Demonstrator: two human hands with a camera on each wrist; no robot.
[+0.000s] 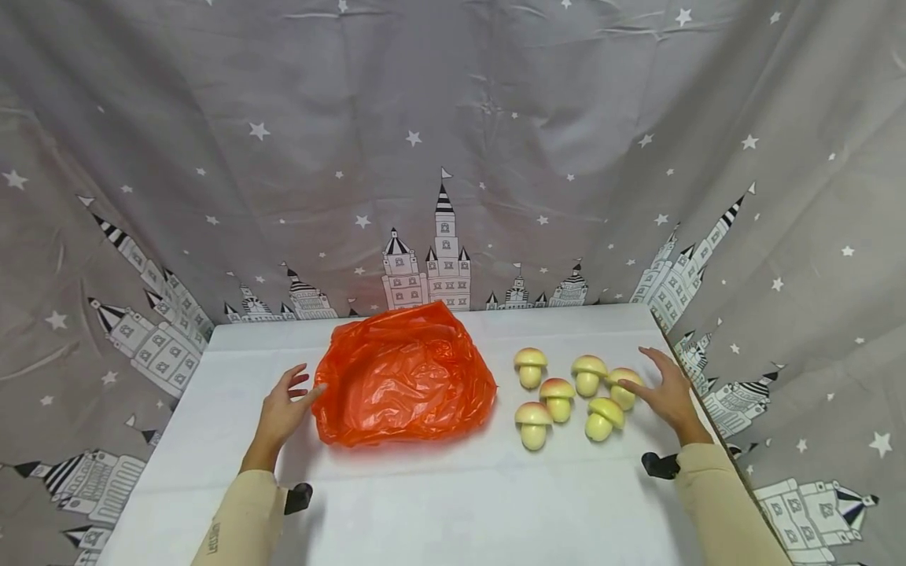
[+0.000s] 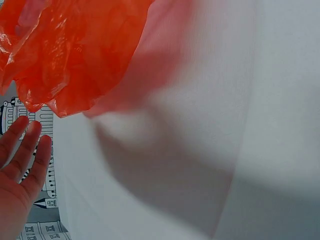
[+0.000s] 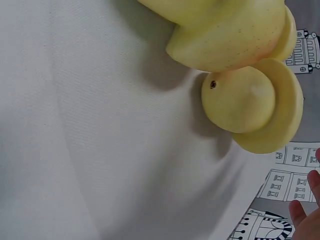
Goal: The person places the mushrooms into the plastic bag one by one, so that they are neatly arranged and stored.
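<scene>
One crumpled red plastic bag [image 1: 410,393], centre of frame; left hand [image 1: 281,410] at its left edge, fingers spread, contact unclear. Six yellow mushrooms [image 1: 557,391], grouped right of centre; right hand [image 1: 672,399] beside the rightmost, thumb and fingers apart. White tabletop [image 1: 453,503] beneath.

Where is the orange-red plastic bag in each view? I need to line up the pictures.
Head: just left of centre, between the left hand and the yellow mushroom shapes; the orange-red plastic bag shows whole or nearly so.
Left wrist: upper-left corner, cut off by the top and left edges.
Right wrist: not in it.
Shared landmark: the white tabletop, visible in all three views.
</scene>
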